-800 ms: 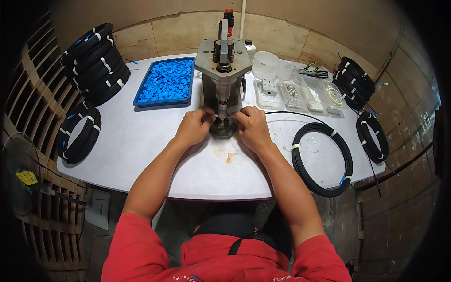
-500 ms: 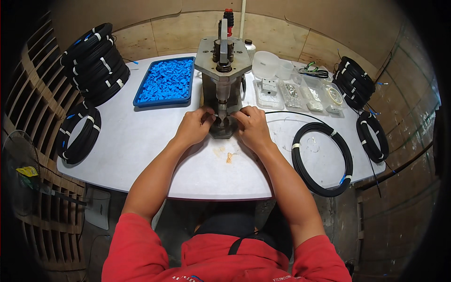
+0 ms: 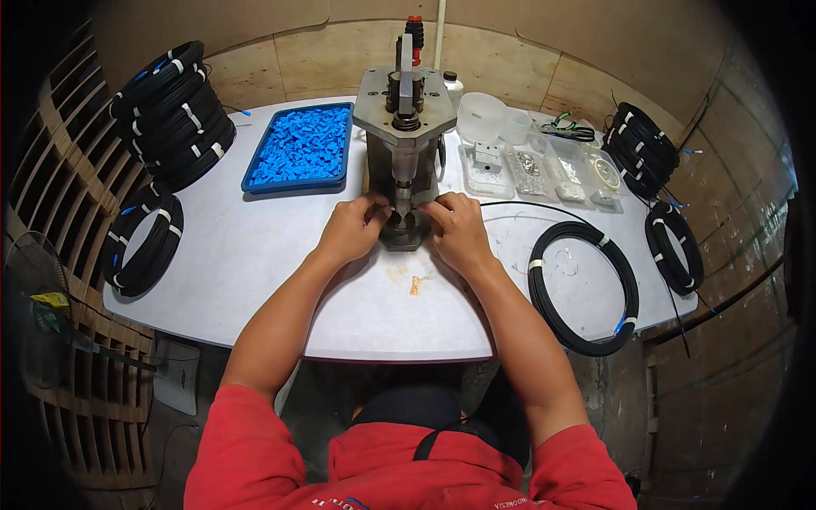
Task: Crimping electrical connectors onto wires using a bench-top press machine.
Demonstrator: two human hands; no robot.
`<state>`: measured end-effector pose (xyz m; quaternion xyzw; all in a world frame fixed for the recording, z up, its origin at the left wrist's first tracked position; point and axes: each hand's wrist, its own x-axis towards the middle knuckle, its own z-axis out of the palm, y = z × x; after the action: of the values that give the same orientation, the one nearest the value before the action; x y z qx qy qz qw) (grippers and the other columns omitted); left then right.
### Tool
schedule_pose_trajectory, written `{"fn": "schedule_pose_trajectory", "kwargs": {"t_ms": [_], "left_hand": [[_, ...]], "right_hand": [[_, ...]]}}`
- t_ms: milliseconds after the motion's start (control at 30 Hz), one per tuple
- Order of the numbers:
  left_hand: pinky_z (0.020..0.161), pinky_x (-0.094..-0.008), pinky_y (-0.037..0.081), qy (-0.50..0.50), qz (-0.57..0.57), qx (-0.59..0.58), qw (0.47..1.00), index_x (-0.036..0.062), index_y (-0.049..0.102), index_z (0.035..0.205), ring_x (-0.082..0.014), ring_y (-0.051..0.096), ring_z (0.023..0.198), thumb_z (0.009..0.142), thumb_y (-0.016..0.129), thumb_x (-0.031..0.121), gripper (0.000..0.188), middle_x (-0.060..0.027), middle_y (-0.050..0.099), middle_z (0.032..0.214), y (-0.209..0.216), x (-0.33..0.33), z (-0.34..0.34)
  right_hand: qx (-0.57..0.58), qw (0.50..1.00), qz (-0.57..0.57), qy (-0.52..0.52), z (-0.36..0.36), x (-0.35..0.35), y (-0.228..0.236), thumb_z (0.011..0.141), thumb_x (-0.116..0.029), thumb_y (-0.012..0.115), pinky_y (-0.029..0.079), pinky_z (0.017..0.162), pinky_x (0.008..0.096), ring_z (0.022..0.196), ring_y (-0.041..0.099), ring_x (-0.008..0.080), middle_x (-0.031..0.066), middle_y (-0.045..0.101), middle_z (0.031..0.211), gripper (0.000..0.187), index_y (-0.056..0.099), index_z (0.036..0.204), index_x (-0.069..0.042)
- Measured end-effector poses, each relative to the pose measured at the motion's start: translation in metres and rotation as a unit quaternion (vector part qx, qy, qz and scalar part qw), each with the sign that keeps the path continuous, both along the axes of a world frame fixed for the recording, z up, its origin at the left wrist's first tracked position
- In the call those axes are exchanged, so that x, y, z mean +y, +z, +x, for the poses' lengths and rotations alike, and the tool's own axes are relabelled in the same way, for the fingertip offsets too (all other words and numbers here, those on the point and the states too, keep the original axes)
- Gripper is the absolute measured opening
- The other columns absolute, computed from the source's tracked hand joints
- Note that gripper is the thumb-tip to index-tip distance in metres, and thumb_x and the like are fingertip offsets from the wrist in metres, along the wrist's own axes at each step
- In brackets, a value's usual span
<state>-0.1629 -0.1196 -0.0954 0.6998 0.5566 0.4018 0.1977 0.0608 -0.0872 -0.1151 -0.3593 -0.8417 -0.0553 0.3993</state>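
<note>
A grey metal bench press stands at the middle of the table, its plunger pointing down onto a small base. My left hand is at the left of the plunger tip, thumb and fingers pinched together; what lies between them is too small to make out. On the other side my right hand pinches beside the same tip. A black cable runs into the right hand from a black coil bound with white tape, lying to the right. The fingertips partly hide the work point.
Behind my left hand sits a blue tray of small blue pieces. Stacked black coils stand at far left, more coils at far right. Clear plastic boxes of small parts and a white bottle are right of the press.
</note>
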Motion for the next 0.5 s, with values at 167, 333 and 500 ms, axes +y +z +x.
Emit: {"fn": "schedule_pose_trajectory", "kwargs": {"t_ms": [167,333,500], "left_hand": [[0.075,-0.0384,0.057,-0.007,0.014,-0.009,1.0,0.0011,0.071,0.11,-0.0314,0.074,0.077,0.094,0.063,0.014,0.022,-0.0191,0.075,0.09,-0.0029,0.0017,-0.001],[0.076,-0.0384,0.057,-0.009,0.006,-0.014,1.0,0.0015,0.071,0.109,-0.0312,0.074,0.079,0.094,0.063,0.014,0.021,-0.0188,0.076,0.091,-0.0018,0.0013,0.0002],[0.076,-0.038,0.057,-0.003,-0.002,0.001,1.0,0.0013,0.071,0.109,-0.0306,0.074,0.079,0.095,0.063,0.014,0.021,-0.0188,0.076,0.091,0.0019,-0.0009,0.0004]], "right_hand": [[0.003,1.0,0.006,0.004,0.0,0.0004,0.0003,0.074,0.001,0.07,0.045,0.085,0.041,0.095,0.062,0.0268,0.0056,0.066,0.095,0.034,0.075,0.104,-0.012],[0.008,1.0,0.011,0.005,0.0009,0.0013,-0.0006,0.073,0.001,0.07,0.045,0.084,0.0409,0.094,0.062,0.0269,0.0056,0.066,0.094,0.033,0.075,0.104,-0.012],[0.009,1.0,0.009,0.006,0.0001,0.0008,-0.0009,0.073,0.0,0.07,0.045,0.084,0.0408,0.094,0.062,0.0265,0.0055,0.065,0.094,0.032,0.074,0.103,-0.012]]}}
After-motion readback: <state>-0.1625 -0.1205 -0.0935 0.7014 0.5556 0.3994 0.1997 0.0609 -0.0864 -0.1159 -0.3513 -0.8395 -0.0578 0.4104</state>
